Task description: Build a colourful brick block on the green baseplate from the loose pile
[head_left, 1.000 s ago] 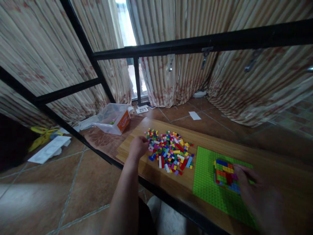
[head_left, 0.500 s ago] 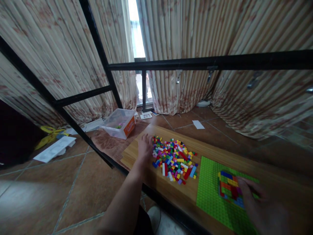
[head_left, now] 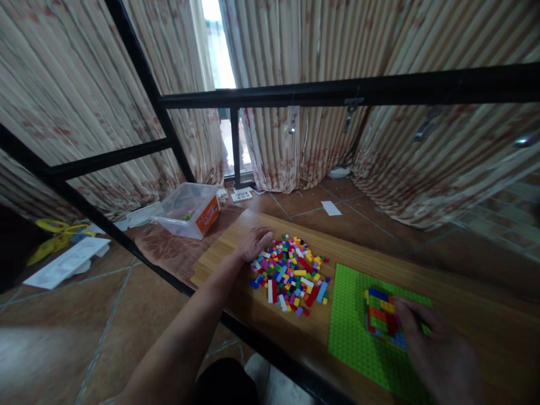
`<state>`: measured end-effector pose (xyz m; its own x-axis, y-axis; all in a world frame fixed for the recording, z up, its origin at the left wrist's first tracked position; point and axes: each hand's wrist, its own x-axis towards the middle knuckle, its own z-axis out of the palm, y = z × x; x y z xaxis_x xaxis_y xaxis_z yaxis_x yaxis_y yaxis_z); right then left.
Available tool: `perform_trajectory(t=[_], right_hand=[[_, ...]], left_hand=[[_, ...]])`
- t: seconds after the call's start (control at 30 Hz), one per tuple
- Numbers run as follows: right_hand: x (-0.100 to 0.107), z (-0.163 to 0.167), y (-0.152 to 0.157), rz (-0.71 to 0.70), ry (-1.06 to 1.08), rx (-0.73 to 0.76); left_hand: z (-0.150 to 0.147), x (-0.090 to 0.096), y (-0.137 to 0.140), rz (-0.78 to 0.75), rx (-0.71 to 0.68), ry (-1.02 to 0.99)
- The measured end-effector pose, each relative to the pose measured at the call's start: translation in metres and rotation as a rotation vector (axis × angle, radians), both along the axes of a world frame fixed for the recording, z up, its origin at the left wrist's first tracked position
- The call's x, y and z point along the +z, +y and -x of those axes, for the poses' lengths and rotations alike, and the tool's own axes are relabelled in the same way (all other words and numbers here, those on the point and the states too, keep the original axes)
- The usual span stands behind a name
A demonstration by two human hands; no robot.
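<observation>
My left hand point(head_left: 255, 244) lies at the left edge of a pile of small multicoloured toy bricks point(head_left: 293, 273), its fingers stretched over the nearest ones. Nothing shows gripped in it. On the right, a rectangular block of joined toy bricks point(head_left: 382, 316) in blue, yellow, orange, green and red sits over the green studded baseplate point(head_left: 352, 320). My right hand point(head_left: 436, 343), slightly blurred, has its thumb and fingers closed on the block's right side. That hand covers the block's right end and part of the baseplate. Whether the block touches the studs I cannot tell.
Pile and baseplate share a long wooden tabletop point(head_left: 228, 247) with a black frame edge. Beyond its left end, a clear plastic box point(head_left: 185, 211) with an orange label stands on a brown mat. Black metal bars point(head_left: 295, 97) cross before striped curtains point(head_left: 329, 45). White paper point(head_left: 331, 208) lies on the tiled floor.
The view has shifted, so most things sit further left. My left hand has turned, its fingers now pointing more to the right over the bricks. My right hand stays on the block.
</observation>
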<state>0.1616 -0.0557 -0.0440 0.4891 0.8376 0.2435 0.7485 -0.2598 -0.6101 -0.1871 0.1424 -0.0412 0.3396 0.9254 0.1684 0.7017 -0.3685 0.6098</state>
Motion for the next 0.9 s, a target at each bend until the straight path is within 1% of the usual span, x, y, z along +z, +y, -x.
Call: perform_trajectory(t=[0.07, 0.13, 0.3, 0.43, 0.5, 0.6, 0.67, 0.73, 0.8, 0.9], right_hand=[[0.000, 0.002, 0.000, -0.039, -0.016, 0.013], [0.001, 0.004, 0.000, -0.049, -0.018, 0.026], [0.002, 0.005, 0.001, -0.034, 0.006, 0.025], [0.001, 0.005, 0.002, -0.069, 0.007, 0.054], [0.002, 0.006, 0.002, -0.087, 0.011, 0.056], [0.005, 0.006, 0.003, -0.080, 0.028, 0.053], [0.006, 0.006, 0.003, -0.076, 0.048, 0.059], [0.008, 0.005, 0.003, -0.088, 0.074, 0.067], [0.008, 0.004, 0.003, -0.118, 0.100, 0.072], [0.009, 0.004, 0.003, -0.165, 0.143, 0.075]], left_hand=[[-0.004, 0.000, -0.004, 0.002, -0.022, -0.055], [-0.008, 0.001, -0.008, 0.007, -0.018, -0.107], [-0.015, 0.004, -0.018, 0.031, 0.029, -0.233], [-0.023, 0.005, -0.021, 0.054, 0.067, -0.291], [-0.026, 0.005, -0.020, 0.052, 0.093, -0.303], [-0.027, 0.009, -0.017, 0.026, 0.185, -0.273], [-0.027, 0.016, -0.017, 0.001, 0.243, -0.234], [-0.029, 0.024, -0.021, -0.017, 0.264, -0.208], [-0.036, 0.034, -0.032, -0.027, 0.228, -0.167], [-0.053, 0.043, -0.061, -0.045, 0.070, -0.049]])
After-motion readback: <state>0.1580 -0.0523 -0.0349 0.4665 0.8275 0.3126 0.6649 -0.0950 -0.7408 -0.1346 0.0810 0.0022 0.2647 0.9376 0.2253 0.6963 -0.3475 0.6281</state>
